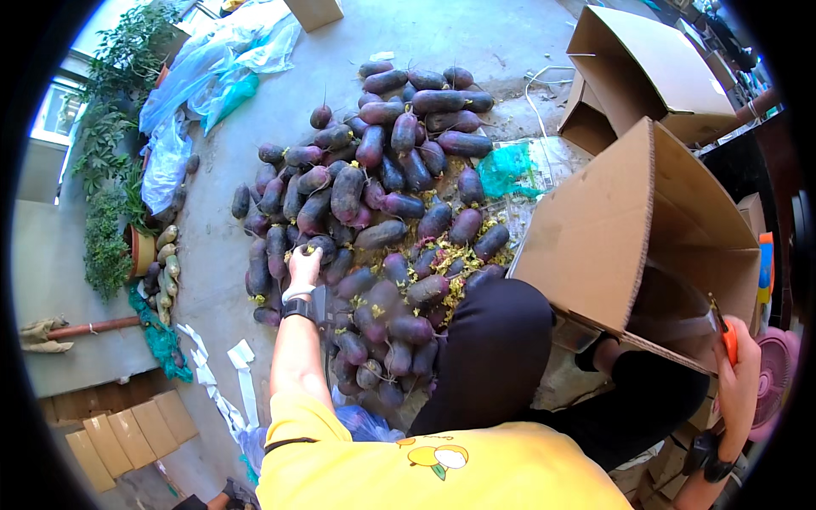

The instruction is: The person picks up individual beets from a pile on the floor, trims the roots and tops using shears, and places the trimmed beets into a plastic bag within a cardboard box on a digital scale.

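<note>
A big heap of dark purple radishes (347,194) lies on the floor in front of me, some with yellowish leaf stubs. My left hand (304,270) reaches into the near left side of the heap. Its fingers are closed on the leafy end of one purple radish (323,246). Off to the far right, beside an open cardboard box (586,238), my right hand (738,365) is closed round the orange handle of a small cutting tool (729,340). Its narrow metal end points up; I cannot make out its exact kind.
Another open box (654,72) stands behind the near one. Plastic sheeting (225,64) and potted plants (106,229) line the left. Pale green radishes (167,263) lie by the pots. Flat cardboard boxes (132,438) sit lower left, and a pink round plastic thing (775,374) at right.
</note>
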{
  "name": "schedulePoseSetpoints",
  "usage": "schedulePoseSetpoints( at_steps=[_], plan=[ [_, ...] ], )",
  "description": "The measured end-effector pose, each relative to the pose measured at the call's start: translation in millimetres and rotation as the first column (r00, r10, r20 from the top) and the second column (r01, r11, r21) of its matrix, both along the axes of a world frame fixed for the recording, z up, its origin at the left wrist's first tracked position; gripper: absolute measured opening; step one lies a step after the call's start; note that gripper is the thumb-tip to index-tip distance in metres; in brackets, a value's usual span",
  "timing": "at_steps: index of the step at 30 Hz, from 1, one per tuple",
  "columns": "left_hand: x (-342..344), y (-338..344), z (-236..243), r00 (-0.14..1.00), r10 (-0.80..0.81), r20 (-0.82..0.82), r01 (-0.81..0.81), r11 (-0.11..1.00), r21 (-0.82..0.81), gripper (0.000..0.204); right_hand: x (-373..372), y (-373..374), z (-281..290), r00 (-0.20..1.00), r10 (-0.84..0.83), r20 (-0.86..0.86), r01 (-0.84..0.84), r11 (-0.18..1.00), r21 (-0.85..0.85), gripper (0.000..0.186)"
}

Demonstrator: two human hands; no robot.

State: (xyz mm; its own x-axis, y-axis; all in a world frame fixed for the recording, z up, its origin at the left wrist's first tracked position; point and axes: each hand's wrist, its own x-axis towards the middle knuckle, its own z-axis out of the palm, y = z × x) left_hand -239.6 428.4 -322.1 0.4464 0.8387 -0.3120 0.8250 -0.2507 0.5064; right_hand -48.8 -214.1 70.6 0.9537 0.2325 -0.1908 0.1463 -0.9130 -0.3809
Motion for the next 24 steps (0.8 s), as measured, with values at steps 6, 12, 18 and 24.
schedulePoseSetpoints(
  at_steps=[6,12,18,24],
  plan=[
    [80.3,-9.3,-10.6,0.980,-0.198,0.011,0.182,0.921,0.343,0.060,-12.4,-15.5,-8.3,0.979,-0.205,0.001,0.205,0.978,-0.023,0.024],
    [148.7,-20.5,-31.5,0.982,-0.188,-0.011,0.184,0.946,0.266,0.098,-15.5,-9.0,-15.1,0.978,-0.202,0.058,0.205,0.977,-0.064,0.029],
    [183.3,-53.3,-13.2,0.970,-0.015,-0.243,0.071,0.972,0.224,0.095,-24.2,-8.6,-9.4,0.977,-0.182,0.107,0.193,0.975,-0.106,0.030],
    [94.3,-32.3,-32.6,0.845,0.450,0.289,0.127,0.356,-0.926,0.027,-9.4,-4.8,-24.4,0.962,-0.117,0.248,0.125,0.992,-0.019,0.028]
  ],
)
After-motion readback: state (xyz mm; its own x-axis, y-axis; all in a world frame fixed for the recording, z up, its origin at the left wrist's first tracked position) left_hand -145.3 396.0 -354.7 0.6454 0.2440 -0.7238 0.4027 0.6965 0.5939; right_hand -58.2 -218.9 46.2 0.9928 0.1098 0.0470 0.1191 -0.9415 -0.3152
